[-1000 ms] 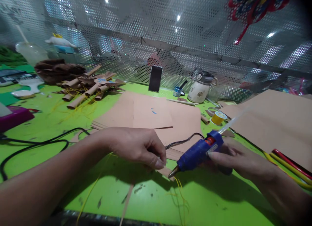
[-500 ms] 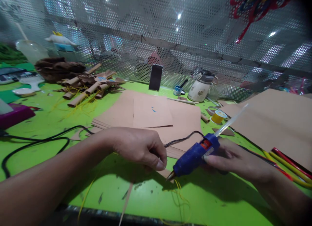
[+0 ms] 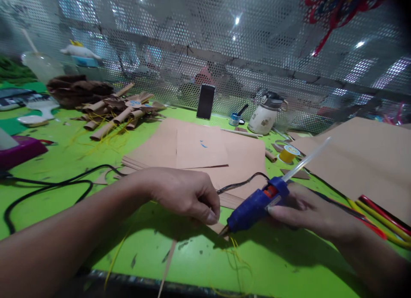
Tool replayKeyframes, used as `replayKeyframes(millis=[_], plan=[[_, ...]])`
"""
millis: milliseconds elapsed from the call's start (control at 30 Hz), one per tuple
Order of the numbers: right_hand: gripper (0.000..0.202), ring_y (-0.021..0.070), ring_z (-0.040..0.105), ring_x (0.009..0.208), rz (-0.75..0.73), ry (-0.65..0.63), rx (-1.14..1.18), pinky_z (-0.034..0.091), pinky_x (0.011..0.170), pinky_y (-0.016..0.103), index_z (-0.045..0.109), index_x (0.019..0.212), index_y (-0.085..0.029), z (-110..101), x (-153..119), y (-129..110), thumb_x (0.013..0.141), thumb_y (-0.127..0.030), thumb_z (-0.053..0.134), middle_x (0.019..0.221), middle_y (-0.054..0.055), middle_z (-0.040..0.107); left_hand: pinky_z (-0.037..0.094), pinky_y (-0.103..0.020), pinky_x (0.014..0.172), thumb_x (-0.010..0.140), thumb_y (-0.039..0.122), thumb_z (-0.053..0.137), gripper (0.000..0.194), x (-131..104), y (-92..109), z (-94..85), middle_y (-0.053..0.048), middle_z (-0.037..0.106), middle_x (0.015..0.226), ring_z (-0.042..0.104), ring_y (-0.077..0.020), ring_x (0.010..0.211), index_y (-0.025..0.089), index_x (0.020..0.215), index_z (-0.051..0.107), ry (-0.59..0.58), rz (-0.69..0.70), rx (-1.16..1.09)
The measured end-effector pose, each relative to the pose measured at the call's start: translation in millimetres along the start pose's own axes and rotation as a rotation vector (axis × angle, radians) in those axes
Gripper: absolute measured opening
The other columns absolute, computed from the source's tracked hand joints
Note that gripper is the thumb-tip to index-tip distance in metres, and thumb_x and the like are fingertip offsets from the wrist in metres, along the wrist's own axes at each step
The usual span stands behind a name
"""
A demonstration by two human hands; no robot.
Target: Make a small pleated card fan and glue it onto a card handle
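Observation:
In my right hand (image 3: 303, 210) is a blue hot glue gun (image 3: 255, 206), gripped round its handle. A clear glue stick (image 3: 308, 159) juts up from its back end. The metal nozzle points down and left, at the end of a small brown paper piece (image 3: 218, 230). My left hand (image 3: 189, 197) is closed with thumb and fingertips on that piece, mostly hidden under the hand. Yellow thread (image 3: 239, 259) trails from its right end onto the green table (image 3: 272, 268). A thin brown strip (image 3: 167, 263) hangs over the front edge.
Brown paper sheets (image 3: 247, 152) lie stacked behind my hands, a larger sheet (image 3: 359, 161) at right. Rolled paper pieces with yellow thread (image 3: 117, 118) are piled at left. A phone (image 3: 206, 102), thread spool (image 3: 288, 154) and white jug (image 3: 263, 116) stand farther back. A black cord (image 3: 48, 184) loops at left.
Both hands hold almost the same pose. The glue gun's nozzle stays at the paper piece; the whole view has shifted very slightly.

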State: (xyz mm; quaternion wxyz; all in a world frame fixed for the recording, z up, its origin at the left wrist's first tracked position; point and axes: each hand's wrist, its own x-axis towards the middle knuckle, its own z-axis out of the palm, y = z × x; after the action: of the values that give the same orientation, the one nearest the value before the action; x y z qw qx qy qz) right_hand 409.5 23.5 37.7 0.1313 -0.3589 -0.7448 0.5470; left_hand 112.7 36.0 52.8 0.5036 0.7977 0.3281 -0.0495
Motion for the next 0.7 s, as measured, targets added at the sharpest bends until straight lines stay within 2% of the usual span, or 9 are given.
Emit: replayKeyframes(millis=[167,300,500,567,700], plan=[[0.042,0.0118,0.036,0.059,-0.028,-0.006,-0.006,0.029,0.052,0.026,0.062,0.079,-0.019,-4.0,-1.1,-3.3,0.096,-0.057,0.064,0.067,-0.003,0.045,0.047,-0.021,0.059,0.091,0.028,0.066,0.02,-0.5,-1.6,-0.2,-0.004,0.071,0.074,0.062,-0.015,0.066,0.014,0.096,0.079,0.007,0.007,-0.009],[0.043,0.0117,0.038,0.058,-0.029,0.006,0.001,0.028,0.05,0.025,0.062,0.079,-0.02,-5.9,0.2,-0.9,0.095,-0.059,0.064,0.068,-0.002,0.049,0.047,-0.021,0.06,0.091,0.03,0.066,0.021,-1.1,-1.8,-0.5,-0.004,0.071,0.074,0.062,-0.0153,0.067,0.014,0.096,0.08,0.003,0.003,-0.002],[0.047,0.0123,0.044,0.057,-0.016,0.029,-0.001,0.034,0.05,0.026,0.069,0.078,-0.018,-17.6,0.2,7.1,0.092,-0.063,0.066,0.068,0.001,0.057,0.044,-0.021,0.058,0.092,0.033,0.065,0.023,-2.6,-3.4,-3.1,-0.003,0.069,0.072,0.058,-0.0145,0.065,0.015,0.095,0.079,0.022,0.051,-0.012],[0.046,0.013,0.048,0.058,-0.032,0.102,0.005,0.038,0.052,0.026,0.071,0.078,-0.018,-25.2,0.2,11.6,0.089,-0.062,0.07,0.068,0.001,0.06,0.045,-0.021,0.06,0.092,0.034,0.066,0.022,-4.9,-4.1,-5.4,-0.002,0.069,0.074,0.058,-0.0141,0.067,0.015,0.094,0.078,0.03,0.07,-0.033],[0.053,0.0194,0.062,0.07,-0.009,0.382,0.048,0.047,0.062,0.03,0.074,0.08,-0.014,-35.6,4.7,22.1,0.084,-0.067,0.074,0.077,0.009,0.071,0.046,-0.022,0.067,0.093,0.041,0.067,0.028,-11.7,-5.6,-10.5,-0.002,0.068,0.077,0.059,-0.0138,0.071,0.014,0.095,0.076,0.066,0.115,-0.086]])
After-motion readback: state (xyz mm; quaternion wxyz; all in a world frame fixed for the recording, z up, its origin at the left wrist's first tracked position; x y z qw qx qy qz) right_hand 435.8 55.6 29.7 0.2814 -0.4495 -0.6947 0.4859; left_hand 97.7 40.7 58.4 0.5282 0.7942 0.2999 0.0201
